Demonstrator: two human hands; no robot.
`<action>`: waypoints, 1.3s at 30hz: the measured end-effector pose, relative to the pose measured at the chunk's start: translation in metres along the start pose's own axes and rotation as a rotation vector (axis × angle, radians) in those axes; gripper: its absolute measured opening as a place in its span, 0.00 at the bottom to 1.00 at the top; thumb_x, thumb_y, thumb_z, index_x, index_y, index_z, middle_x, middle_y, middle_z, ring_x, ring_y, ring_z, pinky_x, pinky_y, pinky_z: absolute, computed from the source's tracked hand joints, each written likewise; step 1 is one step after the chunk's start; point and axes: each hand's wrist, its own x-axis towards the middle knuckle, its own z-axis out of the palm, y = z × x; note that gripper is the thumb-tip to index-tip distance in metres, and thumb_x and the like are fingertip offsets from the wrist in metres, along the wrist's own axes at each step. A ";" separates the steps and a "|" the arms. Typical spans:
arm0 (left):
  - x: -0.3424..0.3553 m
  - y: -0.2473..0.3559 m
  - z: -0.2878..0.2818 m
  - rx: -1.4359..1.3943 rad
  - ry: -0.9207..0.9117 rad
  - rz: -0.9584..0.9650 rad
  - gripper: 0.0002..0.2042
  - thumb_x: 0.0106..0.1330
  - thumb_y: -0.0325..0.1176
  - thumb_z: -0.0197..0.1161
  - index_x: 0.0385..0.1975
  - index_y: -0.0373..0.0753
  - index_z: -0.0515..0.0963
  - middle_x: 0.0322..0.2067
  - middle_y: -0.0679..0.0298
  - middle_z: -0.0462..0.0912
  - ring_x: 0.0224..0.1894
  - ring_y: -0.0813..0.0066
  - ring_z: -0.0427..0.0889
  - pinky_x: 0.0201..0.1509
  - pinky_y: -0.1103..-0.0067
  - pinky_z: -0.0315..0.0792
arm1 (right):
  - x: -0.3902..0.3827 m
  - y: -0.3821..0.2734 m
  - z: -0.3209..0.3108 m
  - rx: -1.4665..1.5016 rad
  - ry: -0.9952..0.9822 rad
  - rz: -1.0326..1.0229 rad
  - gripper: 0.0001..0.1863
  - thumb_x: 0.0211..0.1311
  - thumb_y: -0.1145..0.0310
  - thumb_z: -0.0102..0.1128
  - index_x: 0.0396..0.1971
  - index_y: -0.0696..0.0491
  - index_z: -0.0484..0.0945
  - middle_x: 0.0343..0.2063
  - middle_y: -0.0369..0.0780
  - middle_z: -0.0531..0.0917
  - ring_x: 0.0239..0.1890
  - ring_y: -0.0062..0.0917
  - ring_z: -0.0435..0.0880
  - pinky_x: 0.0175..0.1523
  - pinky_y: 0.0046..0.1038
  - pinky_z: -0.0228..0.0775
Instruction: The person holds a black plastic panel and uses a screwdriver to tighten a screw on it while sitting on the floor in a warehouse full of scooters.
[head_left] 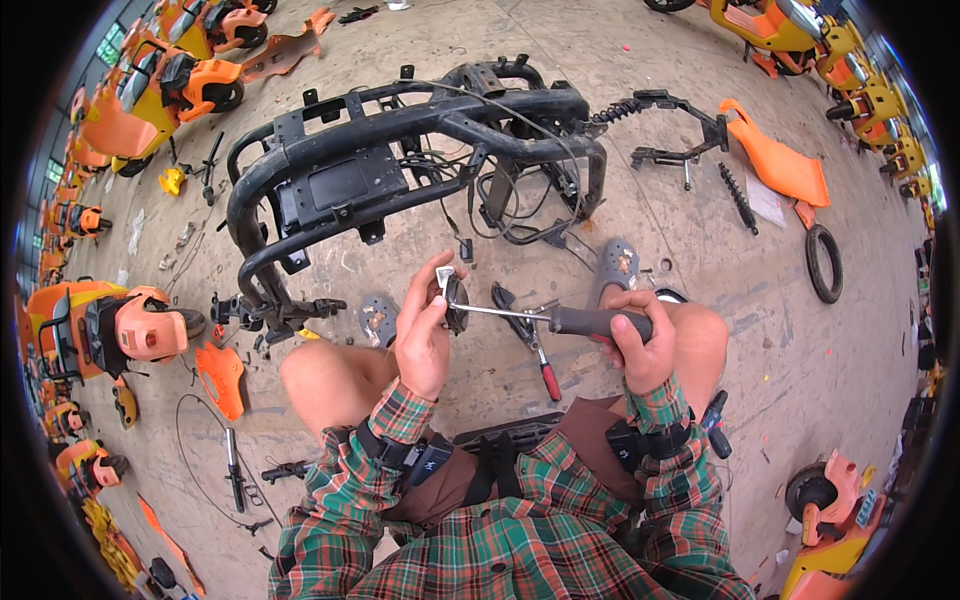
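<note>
screwdriver on small round part, held over the lap

left hand [424, 335] pinches a small dark round part [456, 302] with a metal tab, fingers closed around it, held up between the knees. right hand [634, 345] is wrapped tight on the dark handle of a screwdriver [540, 317], shaft level, tip touching the part. step in hand looks like driving or loosening a screw on that part; which way it turns can't be told. next move likely calls for keeping the tip seated and the part steady while the handle is turned.

counts: one black tubular vehicle frame [400, 130] on the concrete floor [560, 220] ahead, wires hanging from it. one red-handled pliers [535, 350] on the floor just under the shaft. one loose tyre [824, 263] far right. two loose orange panels seen clearly, one at right [778, 160], one at left [222, 378]. orange ride-on vehicles [150, 90] line both edges, too many and too bent by the lens to count.
</note>
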 end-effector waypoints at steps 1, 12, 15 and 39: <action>0.001 0.001 0.000 0.001 0.000 0.000 0.27 0.63 0.35 0.48 0.62 0.30 0.62 0.48 0.55 0.74 0.49 0.72 0.72 0.56 0.78 0.63 | 0.001 0.004 0.000 0.001 0.000 0.000 0.16 0.59 0.67 0.60 0.43 0.59 0.70 0.32 0.39 0.79 0.31 0.15 0.76 0.35 0.17 0.67; 0.000 0.001 0.000 -0.027 -0.016 -0.033 0.26 0.65 0.35 0.47 0.62 0.31 0.61 0.48 0.55 0.74 0.51 0.71 0.71 0.58 0.76 0.62 | 0.005 0.011 0.006 0.050 0.029 -0.113 0.13 0.59 0.68 0.61 0.40 0.58 0.70 0.21 0.37 0.79 0.16 0.11 0.71 0.20 0.14 0.61; 0.000 -0.002 -0.001 -0.010 -0.043 -0.016 0.26 0.67 0.36 0.48 0.63 0.31 0.61 0.49 0.55 0.74 0.52 0.71 0.71 0.59 0.76 0.61 | 0.005 0.008 0.008 0.087 0.051 -0.081 0.13 0.60 0.68 0.61 0.39 0.58 0.71 0.19 0.37 0.78 0.15 0.11 0.70 0.18 0.14 0.60; 0.006 0.002 -0.004 0.158 -0.048 -0.064 0.24 0.71 0.39 0.55 0.60 0.30 0.65 0.46 0.58 0.79 0.50 0.74 0.77 0.55 0.78 0.70 | 0.017 0.004 0.011 0.148 0.285 -0.065 0.13 0.64 0.63 0.55 0.39 0.57 0.69 0.17 0.41 0.77 0.11 0.16 0.68 0.16 0.17 0.58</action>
